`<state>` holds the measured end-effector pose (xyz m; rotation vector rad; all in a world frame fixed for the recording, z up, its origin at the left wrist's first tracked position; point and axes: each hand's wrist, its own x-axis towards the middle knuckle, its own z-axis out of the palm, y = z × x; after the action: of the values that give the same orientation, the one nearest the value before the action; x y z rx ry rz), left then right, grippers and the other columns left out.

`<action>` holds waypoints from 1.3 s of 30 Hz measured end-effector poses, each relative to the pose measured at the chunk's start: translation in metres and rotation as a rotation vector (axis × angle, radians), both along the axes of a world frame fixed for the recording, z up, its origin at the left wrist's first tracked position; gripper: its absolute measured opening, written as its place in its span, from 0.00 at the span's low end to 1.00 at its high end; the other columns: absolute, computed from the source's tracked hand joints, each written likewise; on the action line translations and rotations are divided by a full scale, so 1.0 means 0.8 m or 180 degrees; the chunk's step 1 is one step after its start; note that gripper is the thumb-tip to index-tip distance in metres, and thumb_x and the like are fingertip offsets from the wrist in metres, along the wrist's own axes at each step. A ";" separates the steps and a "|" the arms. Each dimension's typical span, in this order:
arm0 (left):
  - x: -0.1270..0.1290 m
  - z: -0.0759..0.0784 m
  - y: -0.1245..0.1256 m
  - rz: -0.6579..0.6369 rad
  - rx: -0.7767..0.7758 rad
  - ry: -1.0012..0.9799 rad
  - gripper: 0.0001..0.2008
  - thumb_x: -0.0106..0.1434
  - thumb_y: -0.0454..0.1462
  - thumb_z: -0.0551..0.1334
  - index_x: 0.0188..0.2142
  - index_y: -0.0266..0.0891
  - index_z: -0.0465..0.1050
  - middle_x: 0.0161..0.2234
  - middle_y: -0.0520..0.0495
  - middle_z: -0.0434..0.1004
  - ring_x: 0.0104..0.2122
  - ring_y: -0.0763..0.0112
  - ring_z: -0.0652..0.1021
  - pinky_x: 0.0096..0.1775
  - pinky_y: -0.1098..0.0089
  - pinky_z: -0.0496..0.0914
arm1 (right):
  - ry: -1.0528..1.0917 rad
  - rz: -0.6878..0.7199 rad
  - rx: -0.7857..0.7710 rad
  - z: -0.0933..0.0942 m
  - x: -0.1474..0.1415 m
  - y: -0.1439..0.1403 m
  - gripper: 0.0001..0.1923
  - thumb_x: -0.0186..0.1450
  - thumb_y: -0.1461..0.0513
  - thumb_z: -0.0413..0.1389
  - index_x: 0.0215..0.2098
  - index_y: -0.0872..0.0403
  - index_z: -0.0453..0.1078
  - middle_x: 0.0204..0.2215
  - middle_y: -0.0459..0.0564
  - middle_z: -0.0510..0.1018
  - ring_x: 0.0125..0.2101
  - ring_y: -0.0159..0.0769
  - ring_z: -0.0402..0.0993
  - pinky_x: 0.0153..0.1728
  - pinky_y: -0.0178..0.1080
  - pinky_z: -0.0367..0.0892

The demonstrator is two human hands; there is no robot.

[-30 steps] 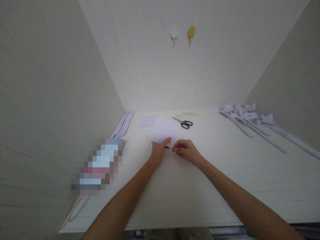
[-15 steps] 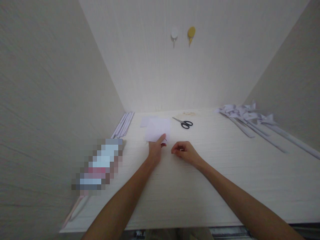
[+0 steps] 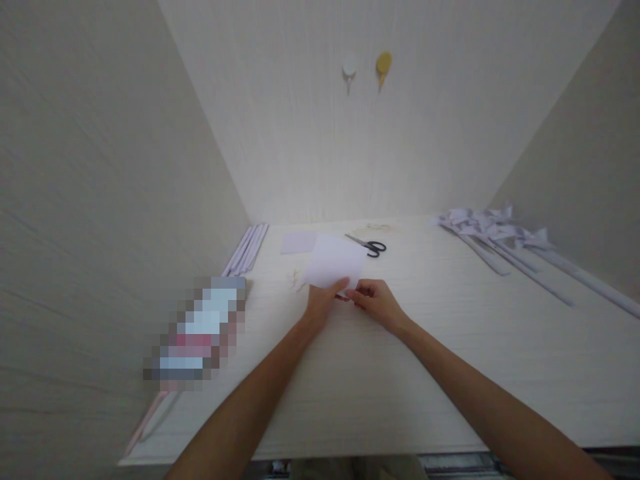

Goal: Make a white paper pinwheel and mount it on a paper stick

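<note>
My left hand (image 3: 321,303) grips a white square sheet of paper (image 3: 334,260) by its near edge, thumb on top and fingers underneath. The sheet is tilted over the table. My right hand (image 3: 376,300) pinches the sheet's near right corner, its fingertips close to my left thumb. Just beyond the sheet, a pair of scissors (image 3: 379,247) with black handles lies partly covered by it. More white paper (image 3: 298,243) rests flat behind the sheet on the left.
Rolled white paper sticks (image 3: 254,247) lie at the back left. White paper pinwheels on sticks (image 3: 493,227) are piled at the back right. A blurred-out device (image 3: 200,327) stands at left. Thin tan strands (image 3: 294,279) lie on the table (image 3: 450,360). Two hooks (image 3: 383,63) hang on the wall.
My left hand has moved right with the sheet, which now overlaps the scissors and uncovers thin strands on the left. My right hand has closed on the sheet's near corner.
</note>
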<state>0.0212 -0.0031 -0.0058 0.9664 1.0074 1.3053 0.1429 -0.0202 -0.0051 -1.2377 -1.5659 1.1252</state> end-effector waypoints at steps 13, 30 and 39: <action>-0.001 -0.002 -0.001 -0.0114 0.0093 -0.0003 0.14 0.42 0.37 0.65 0.30 0.35 0.69 0.24 0.51 0.73 0.19 0.75 0.71 0.20 0.73 0.66 | 0.0021 -0.0070 -0.0020 -0.003 -0.003 0.000 0.13 0.51 0.55 0.53 0.19 0.57 0.64 0.16 0.44 0.69 0.16 0.25 0.59 0.18 0.31 0.56; -0.001 -0.005 0.003 0.0091 -0.0006 0.0009 0.11 0.41 0.35 0.65 0.27 0.35 0.68 0.23 0.51 0.71 0.19 0.77 0.70 0.18 0.76 0.61 | 0.0012 0.0316 0.0237 -0.007 0.000 0.002 0.09 0.54 0.59 0.50 0.19 0.54 0.57 0.15 0.42 0.65 0.17 0.26 0.59 0.19 0.31 0.55; -0.004 -0.001 0.008 0.0527 0.0049 -0.0282 0.13 0.41 0.36 0.65 0.29 0.34 0.69 0.28 0.48 0.74 0.26 0.74 0.73 0.24 0.75 0.66 | -0.0111 0.0285 0.0230 -0.008 0.000 0.004 0.08 0.53 0.59 0.51 0.20 0.55 0.60 0.16 0.43 0.66 0.19 0.28 0.62 0.21 0.32 0.58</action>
<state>0.0177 0.0029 -0.0069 0.8431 1.0269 1.4819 0.1427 -0.0166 -0.0118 -1.1551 -1.6880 1.0984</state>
